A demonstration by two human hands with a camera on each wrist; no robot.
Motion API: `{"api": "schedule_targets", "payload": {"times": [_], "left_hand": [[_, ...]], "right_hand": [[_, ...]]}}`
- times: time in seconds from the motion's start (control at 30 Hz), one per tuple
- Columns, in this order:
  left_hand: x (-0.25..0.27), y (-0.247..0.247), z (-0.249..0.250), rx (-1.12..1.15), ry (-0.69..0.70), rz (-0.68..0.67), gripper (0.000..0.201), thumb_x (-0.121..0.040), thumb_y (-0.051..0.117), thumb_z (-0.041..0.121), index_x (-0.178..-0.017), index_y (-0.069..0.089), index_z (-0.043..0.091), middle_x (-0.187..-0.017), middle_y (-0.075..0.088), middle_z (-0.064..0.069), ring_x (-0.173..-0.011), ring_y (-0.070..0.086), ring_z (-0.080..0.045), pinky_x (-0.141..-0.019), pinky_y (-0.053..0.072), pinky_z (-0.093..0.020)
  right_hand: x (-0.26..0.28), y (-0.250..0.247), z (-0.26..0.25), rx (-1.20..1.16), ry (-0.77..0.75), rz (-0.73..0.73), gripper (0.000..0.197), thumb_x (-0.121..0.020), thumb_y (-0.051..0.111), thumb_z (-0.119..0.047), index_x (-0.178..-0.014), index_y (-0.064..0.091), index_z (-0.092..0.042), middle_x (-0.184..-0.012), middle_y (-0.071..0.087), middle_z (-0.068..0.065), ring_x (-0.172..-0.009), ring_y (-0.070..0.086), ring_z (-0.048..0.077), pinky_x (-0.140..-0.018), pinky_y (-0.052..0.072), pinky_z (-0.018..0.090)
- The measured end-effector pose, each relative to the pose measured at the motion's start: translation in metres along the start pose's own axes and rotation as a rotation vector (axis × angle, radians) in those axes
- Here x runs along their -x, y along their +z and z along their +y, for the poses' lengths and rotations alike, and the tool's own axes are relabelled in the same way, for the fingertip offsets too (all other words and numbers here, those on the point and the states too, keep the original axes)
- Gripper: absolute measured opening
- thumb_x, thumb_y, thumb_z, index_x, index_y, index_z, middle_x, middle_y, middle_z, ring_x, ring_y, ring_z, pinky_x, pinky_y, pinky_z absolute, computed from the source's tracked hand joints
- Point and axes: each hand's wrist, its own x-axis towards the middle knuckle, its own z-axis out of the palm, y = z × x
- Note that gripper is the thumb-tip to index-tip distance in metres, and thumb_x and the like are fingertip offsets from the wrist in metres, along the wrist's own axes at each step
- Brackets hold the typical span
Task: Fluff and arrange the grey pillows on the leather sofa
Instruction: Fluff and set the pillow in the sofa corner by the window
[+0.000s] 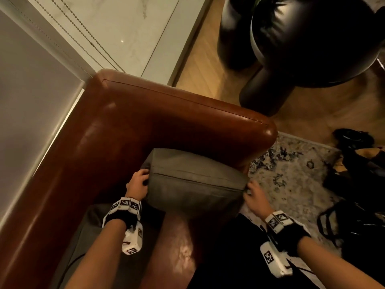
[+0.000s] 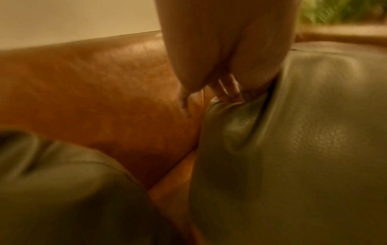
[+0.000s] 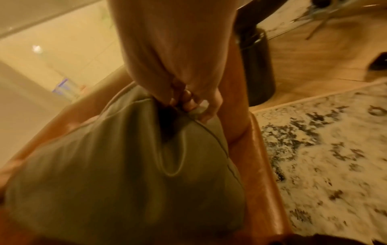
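Gripping grey pillow (image 1: 193, 184) corners, left hand (image 1: 137, 183), right hand (image 1: 255, 195).

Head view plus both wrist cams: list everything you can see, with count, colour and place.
Held pillow: one, grey, in the sofa corner against the arm.
Second pillow: one, grey, on the seat to the left.
Sofa: one, brown leather, along the wall.
Rug: one, pale with dark speckles, right of the sofa.
Stool: one, glossy black, on the wood floor beyond the sofa arm.
Dark clutter: black, on the rug's right edge; items unclear.
Left hand: grips the held pillow's left corner.
Right hand: pinches its right corner.
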Motion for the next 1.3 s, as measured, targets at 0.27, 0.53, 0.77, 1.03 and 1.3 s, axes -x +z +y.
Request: {"api": "schedule_targets", "payload": {"times": [0.27,0.53,0.77,1.03,1.3], "left_hand": [[0.008,0.023,0.045,0.096,-0.126,-0.042,0.031,-0.085,0.06,0.013,-0.116,0.061,0.011,-0.14,0.034,-0.003,-0.131,0.024,-0.028,-0.1,0.033,-0.051],[0.021,-0.019,0.013,0.711,-0.317,0.734,0.019,-0.083,0.064,0.006,-0.099,0.068,-0.003,-0.108,0.066,-0.024,-0.103,0.061,-0.033,-0.096,0.045,-0.034],[0.017,-0.029,0.027,1.173,-0.465,0.48,0.04,-0.093,0.047,0.04,-0.121,0.045,0.011,-0.109,0.056,-0.005,-0.096,0.055,-0.016,-0.087,0.044,-0.038],[-0.016,-0.051,0.028,0.516,-0.382,0.245,0.032,-0.091,0.055,0.023,-0.105,0.066,-0.003,-0.107,0.067,-0.022,-0.11,0.058,-0.036,-0.094,0.044,-0.037],[-0.002,-0.081,0.023,1.1,-0.624,0.392,0.053,-0.1,0.026,0.039,-0.138,0.037,0.004,-0.138,0.047,-0.017,-0.127,0.047,-0.031,-0.102,0.038,-0.035]], "right_hand": [[0.005,-0.017,0.017,-0.627,0.371,0.104,0.012,-0.096,0.044,-0.004,-0.088,0.054,-0.004,-0.089,0.058,0.015,-0.084,0.054,0.021,-0.074,0.048,0.025],[0.013,-0.053,0.021,-0.661,0.326,0.198,0.017,-0.095,0.046,-0.008,-0.078,0.05,-0.009,-0.082,0.05,0.01,-0.075,0.048,0.016,-0.056,0.045,0.007],[0.002,-0.054,0.015,-0.828,0.561,0.124,0.032,-0.093,0.049,-0.038,-0.105,0.056,-0.009,-0.101,0.063,0.008,-0.093,0.059,0.021,-0.078,0.049,0.037],[-0.016,-0.04,-0.013,-0.725,0.566,0.175,0.021,-0.09,0.058,-0.029,-0.081,0.065,-0.011,-0.08,0.071,0.008,-0.083,0.064,0.021,-0.073,0.049,0.027],[0.012,-0.066,-0.055,-1.144,0.517,-0.101,0.046,-0.088,0.046,-0.045,-0.103,0.073,-0.011,-0.111,0.071,0.008,-0.098,0.069,0.016,-0.071,0.059,0.027]]}}
